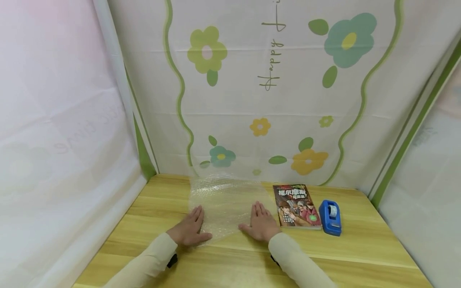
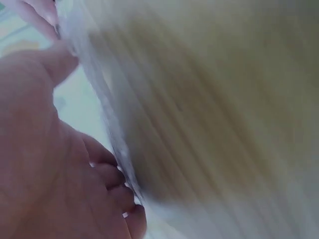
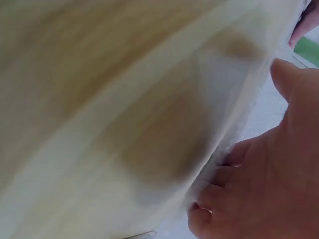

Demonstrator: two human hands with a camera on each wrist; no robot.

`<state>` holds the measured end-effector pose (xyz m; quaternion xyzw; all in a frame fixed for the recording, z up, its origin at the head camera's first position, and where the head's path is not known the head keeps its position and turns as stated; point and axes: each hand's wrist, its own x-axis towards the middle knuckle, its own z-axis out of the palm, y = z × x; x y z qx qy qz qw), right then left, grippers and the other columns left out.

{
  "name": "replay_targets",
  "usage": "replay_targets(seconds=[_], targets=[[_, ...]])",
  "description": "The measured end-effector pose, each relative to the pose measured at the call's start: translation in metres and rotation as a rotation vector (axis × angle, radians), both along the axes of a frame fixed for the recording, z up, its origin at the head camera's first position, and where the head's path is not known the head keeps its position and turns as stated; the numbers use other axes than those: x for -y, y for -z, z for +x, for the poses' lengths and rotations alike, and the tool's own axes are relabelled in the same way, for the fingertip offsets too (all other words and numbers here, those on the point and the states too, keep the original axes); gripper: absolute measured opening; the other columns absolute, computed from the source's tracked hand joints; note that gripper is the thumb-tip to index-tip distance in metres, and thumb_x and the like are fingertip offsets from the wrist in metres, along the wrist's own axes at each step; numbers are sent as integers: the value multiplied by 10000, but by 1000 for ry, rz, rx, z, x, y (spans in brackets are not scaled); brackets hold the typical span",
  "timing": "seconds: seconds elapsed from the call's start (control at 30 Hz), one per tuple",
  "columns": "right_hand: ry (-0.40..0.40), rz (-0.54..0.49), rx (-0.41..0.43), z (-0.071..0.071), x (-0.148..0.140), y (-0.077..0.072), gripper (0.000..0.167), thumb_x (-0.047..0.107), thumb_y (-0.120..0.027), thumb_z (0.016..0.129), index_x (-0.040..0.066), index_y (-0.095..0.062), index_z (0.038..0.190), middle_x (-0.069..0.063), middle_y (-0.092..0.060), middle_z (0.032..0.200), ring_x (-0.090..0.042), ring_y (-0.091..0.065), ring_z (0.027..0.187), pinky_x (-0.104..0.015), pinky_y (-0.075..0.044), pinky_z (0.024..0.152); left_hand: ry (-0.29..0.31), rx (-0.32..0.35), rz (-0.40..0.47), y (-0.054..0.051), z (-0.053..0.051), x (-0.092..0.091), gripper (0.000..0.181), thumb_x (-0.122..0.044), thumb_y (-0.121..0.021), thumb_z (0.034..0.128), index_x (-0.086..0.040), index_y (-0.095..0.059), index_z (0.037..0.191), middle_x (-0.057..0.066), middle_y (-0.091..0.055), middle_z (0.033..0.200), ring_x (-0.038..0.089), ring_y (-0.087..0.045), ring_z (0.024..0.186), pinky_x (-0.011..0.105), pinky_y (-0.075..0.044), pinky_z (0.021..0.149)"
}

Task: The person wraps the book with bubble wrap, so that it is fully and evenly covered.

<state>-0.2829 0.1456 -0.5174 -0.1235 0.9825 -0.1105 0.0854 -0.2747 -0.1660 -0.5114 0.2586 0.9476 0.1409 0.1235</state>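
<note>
A clear sheet of bubble wrap is spread on the wooden table in the head view, its far edge up by the cloth backdrop. My left hand rests palm down on its left side, fingers straight and thumb pointing inward. On the right side, my right hand lies in much the same way, fingers extended forward. Beside that hand is a paperback book with an illustrated dark cover. Both wrist views are close and blurred; the sheet's edge runs along the fingers of each hand.
A blue tape dispenser holding a roll of tape stands just right of the book. Flower-printed cloth hangs behind the wooden table, and more cloth panels enclose the left and right sides.
</note>
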Motion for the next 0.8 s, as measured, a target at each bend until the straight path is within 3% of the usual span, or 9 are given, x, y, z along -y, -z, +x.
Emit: replay_targets(seconds=[0.1, 0.2, 0.53, 0.8], targets=[[12, -1, 25, -1, -1, 1, 1031, 690, -500, 1028, -83, -216, 1647, -270, -148, 1751, -409, -160, 1647, -550, -209, 1335, -24, 29, 6, -5, 4, -3, 990, -526, -617, 1037, 182, -213, 1599, 378, -124, 1711, 497, -138, 1624, 584, -220, 1317], [-2, -4, 39, -3, -4, 3, 1037, 693, -503, 1026, -80, -207, 1650, -268, -136, 1754, -408, -148, 1650, -552, -203, 1336, -38, 49, 19, -8, 2, 0, 992, -534, -622, 1032, 165, -218, 1607, 351, -118, 1724, 482, -122, 1633, 577, -216, 1322], [-94, -21, 86, -12, -20, -7, 1038, 672, -542, 1018, -59, -183, 1662, -259, -113, 1760, -411, -131, 1651, -544, -215, 1335, 36, -31, 53, -5, -35, 28, 1035, -509, -674, 1012, 149, -162, 1625, 348, -69, 1729, 518, -106, 1620, 621, -211, 1306], [-144, -20, 75, -16, -27, -7, 1045, 644, -595, 1004, -83, -210, 1648, -281, -148, 1748, -429, -170, 1640, -561, -247, 1320, -8, -16, 24, -1, -44, 40, 1090, -536, -706, 982, 165, -164, 1617, 356, -69, 1727, 522, -109, 1618, 621, -209, 1309]])
